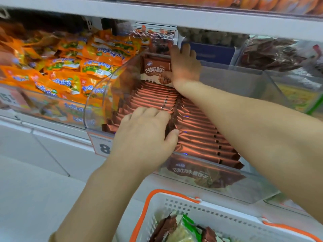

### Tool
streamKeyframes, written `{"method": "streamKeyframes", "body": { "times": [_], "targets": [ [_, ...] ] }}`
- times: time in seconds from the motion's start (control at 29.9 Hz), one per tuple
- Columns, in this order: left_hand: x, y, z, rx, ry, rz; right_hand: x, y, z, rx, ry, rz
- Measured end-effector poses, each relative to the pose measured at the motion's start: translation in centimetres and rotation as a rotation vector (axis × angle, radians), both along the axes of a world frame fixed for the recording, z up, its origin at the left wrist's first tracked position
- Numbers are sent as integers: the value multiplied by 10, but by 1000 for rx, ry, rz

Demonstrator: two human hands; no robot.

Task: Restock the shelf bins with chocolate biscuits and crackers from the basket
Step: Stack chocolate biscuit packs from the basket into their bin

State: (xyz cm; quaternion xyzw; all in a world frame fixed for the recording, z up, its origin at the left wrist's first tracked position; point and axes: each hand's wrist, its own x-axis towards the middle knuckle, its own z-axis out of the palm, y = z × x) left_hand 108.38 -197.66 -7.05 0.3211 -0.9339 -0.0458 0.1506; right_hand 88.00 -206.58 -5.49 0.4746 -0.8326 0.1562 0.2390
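The chocolate biscuit packs [195, 137] stand in two tight rows in the clear bin [97, 95] on the shelf. The left hand [145, 131] curls around the front of the left row. The right hand [185, 67] is spread flat at the back, thumb on an upright pack [154, 70]. More packs lie in the basket [209, 209] below.

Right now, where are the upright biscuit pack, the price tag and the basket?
upright biscuit pack [154, 70], head view, its printed front.
price tag [103, 147], head view, on the big digit.
basket [218, 225], head view, its white back wall.
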Motion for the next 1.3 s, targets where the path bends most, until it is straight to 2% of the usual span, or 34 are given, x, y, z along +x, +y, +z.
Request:
{"method": "streamKeyframes", "body": {
  "times": [0.2, 0.3, 0.43, 0.53, 0.63, 0.74, 0.84, 0.9, 0.97, 1.14, 1.3],
  "targets": [
    [1, -1, -2, -13, 70, 3, 4, 17, 18, 12, -128, -26],
    [3, 4, -2, -104, 198, -25, 14, 41, 36, 73, -184, -10],
    [11, 43, -1, -223, 399, -134, 46, 137, 58, 37, -274, 255],
    [15, 81, -7, -234, 451, -253, 74, 243, 55, 48, -414, 370],
    [9, 117, -28, -221, 360, -407, 83, 327, 18, 196, -662, 367],
    [4, 156, -62, -188, 143, -573, 67, 371, -51, 502, -803, 269],
    [0, 188, -99, -79, -102, -694, 49, 400, -147, 835, -813, 175],
    [-3, 202, -122, -44, -268, -737, 44, 423, -206, 1068, -805, 175],
    [-5, 208, -138, -36, -350, -768, 46, 441, -245, 1236, -738, 208],
    [-7, 206, -148, 19, -365, -752, 50, 459, -285, 1287, -450, 236],
    [-12, 203, -150, 44, -363, -742, 49, 478, -293, 1413, -536, 262]
  ]
}}
